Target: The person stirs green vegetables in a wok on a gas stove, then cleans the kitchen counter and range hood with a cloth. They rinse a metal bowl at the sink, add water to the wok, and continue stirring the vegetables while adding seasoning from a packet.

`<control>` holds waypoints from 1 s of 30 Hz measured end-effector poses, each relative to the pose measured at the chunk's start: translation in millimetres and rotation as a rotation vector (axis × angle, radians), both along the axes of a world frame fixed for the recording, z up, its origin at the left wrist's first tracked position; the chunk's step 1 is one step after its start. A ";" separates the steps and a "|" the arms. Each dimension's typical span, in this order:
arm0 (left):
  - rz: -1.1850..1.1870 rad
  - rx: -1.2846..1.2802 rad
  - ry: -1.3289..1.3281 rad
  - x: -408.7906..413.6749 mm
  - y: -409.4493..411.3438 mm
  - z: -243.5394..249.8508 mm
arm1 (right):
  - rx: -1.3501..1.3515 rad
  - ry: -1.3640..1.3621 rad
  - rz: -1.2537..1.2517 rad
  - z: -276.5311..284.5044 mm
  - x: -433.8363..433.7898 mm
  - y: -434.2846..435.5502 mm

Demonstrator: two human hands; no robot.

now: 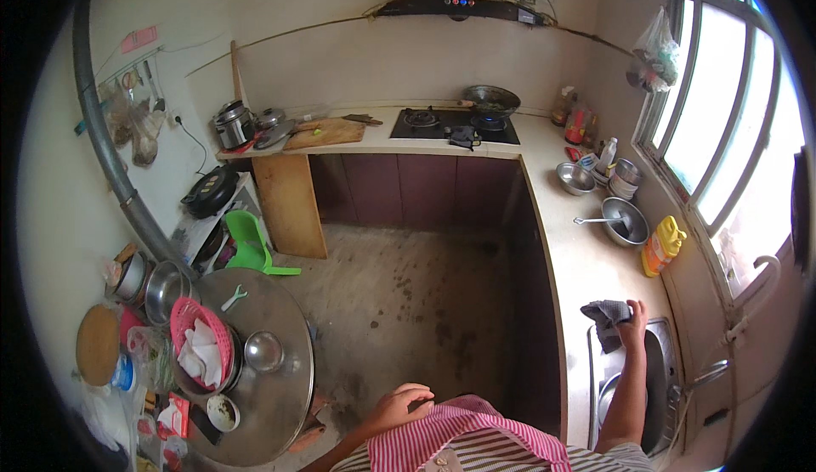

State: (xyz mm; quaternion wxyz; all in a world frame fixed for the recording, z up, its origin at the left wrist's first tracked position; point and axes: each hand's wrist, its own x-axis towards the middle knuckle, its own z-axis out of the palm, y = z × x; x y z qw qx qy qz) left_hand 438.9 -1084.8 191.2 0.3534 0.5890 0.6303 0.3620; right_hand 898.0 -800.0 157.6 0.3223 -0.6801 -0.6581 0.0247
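My right hand point(632, 327) grips a dark grey cloth point(609, 319) at the far edge of the stainless steel sink point(598, 351), where the cloth hangs partly over the rim. Below my forearm, a metal bowl point(609, 399) sits inside the sink, partly hidden by the arm. My left hand point(403, 406) is held in front of my body beside the pink striped apron point(414, 435), its fingers loosely curved and apart, with nothing visible in it.
A yellow jug point(663, 246) and metal bowls point(625, 221) stand on the right counter. A wok point(491, 100) sits on the gas hob point(414, 129). At left are a round metal table point(280, 408) holding a pink basket point(203, 309), and a green chair point(247, 242).
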 end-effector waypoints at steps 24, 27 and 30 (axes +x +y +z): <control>0.265 0.001 0.042 -80.2 343.9 7.9 | -0.301 0.204 0.788 4.9 -253.8 313.9; 0.272 -0.016 0.086 -95.0 375.0 4.6 | -0.259 0.192 0.785 13.7 -259.3 341.3; 0.282 -0.048 0.070 -116.4 415.8 -0.2 | -0.246 0.188 0.738 20.8 -266.0 369.3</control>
